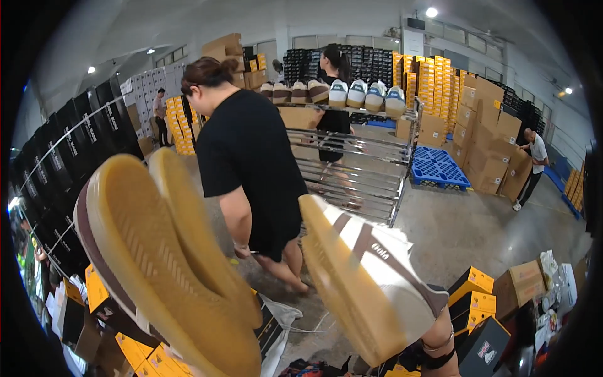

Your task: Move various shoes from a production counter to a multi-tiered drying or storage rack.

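Two sneakers (pixel 151 245) with tan gum soles and brown uppers are raised close at the left, soles toward me. My left hand is hidden behind them, and they appear to be held up by it. On the right, my right hand (pixel 440 333) grips a white sneaker (pixel 383 264) with brown stripes and a thick gum sole, tilted on its side. Its fingers are mostly covered by the shoe. The sole's edge is blurred, so a second shoe behind it cannot be ruled out.
Ahead, a person in black (pixel 251 144) stands beside a metal rack (pixel 352 163) topped with sneakers (pixel 339 94); another person is behind it. Shoe boxes (pixel 474 295) surround me below. A blue pallet (pixel 438 168) and cartons (pixel 487 135) stand right, black boxes (pixel 75 144) left.
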`<state>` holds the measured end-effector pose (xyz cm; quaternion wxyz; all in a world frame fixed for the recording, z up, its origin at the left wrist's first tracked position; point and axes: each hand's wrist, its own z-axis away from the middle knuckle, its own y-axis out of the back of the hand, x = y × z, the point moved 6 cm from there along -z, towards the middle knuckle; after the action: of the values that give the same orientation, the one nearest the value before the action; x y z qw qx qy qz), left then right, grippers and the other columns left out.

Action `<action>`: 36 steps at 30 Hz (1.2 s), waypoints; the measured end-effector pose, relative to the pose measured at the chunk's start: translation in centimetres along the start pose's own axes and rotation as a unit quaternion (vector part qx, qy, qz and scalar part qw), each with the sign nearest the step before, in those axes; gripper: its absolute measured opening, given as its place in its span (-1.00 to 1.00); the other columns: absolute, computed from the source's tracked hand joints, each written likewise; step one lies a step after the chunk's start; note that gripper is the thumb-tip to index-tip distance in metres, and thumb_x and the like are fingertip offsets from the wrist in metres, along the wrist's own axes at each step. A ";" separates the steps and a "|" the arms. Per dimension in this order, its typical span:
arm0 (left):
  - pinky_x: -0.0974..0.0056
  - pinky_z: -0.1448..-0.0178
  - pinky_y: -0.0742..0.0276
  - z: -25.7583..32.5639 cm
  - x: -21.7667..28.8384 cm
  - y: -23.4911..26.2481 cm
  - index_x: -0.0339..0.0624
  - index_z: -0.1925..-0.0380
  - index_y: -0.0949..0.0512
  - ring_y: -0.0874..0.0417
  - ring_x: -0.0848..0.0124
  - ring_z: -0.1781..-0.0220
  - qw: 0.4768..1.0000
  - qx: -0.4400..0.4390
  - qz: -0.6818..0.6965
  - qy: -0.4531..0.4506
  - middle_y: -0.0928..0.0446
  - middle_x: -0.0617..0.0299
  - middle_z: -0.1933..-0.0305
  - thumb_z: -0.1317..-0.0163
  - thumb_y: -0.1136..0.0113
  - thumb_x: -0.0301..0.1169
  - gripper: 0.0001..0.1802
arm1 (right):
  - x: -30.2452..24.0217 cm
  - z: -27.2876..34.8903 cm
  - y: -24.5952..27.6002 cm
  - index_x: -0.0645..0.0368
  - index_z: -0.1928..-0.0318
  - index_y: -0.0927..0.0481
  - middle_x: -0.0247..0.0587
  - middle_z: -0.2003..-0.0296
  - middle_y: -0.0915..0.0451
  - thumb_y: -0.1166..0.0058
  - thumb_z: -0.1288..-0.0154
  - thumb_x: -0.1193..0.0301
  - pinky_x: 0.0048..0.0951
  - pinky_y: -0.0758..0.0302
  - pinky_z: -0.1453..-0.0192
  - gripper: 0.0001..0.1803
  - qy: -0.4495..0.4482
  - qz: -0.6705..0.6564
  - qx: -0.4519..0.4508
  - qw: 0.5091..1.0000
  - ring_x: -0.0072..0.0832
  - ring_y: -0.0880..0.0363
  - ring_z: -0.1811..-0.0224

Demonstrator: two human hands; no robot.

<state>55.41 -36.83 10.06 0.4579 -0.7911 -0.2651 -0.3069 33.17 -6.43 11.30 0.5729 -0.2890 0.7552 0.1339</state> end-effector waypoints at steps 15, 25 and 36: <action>0.19 -0.08 -0.41 -13.3 -21.5 -14.7 -0.35 -0.06 -0.25 -0.48 0.22 0.00 0.968 -0.082 0.230 0.065 -0.42 0.06 0.00 0.26 -0.35 -0.29 -0.18 | 4.1 -19.6 5.4 0.38 0.11 -0.47 -0.21 0.25 -0.56 -0.01 -0.10 0.49 -0.52 -0.43 0.18 -0.68 0.014 0.297 0.082 0.951 -0.56 -0.48 0.27; 0.29 -0.08 -0.38 -24.3 -28.1 -19.6 -0.35 -0.01 -0.29 -0.49 0.31 0.04 0.995 -0.004 0.082 0.057 -0.45 0.13 0.05 0.33 -0.36 -0.37 -0.22 | 9.2 -36.5 5.1 0.37 0.13 -0.49 -0.20 0.28 -0.59 -0.08 -0.03 0.53 -0.52 -0.43 0.22 -0.67 0.020 0.167 -0.027 0.985 -0.56 -0.51 0.30; 0.26 -0.10 -0.39 -33.6 -30.3 -18.8 -0.39 0.00 -0.32 -0.50 0.30 0.02 0.991 0.098 0.028 -0.091 -0.45 0.10 0.05 0.20 -0.15 -0.38 -0.36 | 14.0 -58.9 -0.2 0.35 0.09 -0.47 -0.21 0.20 -0.56 -0.30 0.19 0.57 -0.50 -0.42 0.07 -0.47 0.061 0.004 -0.239 0.969 -0.57 -0.48 0.15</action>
<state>13.80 -62.55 11.72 0.5158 -0.7739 -0.3122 -0.1936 -15.58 -41.92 16.26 0.4391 -0.4221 0.7362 0.2950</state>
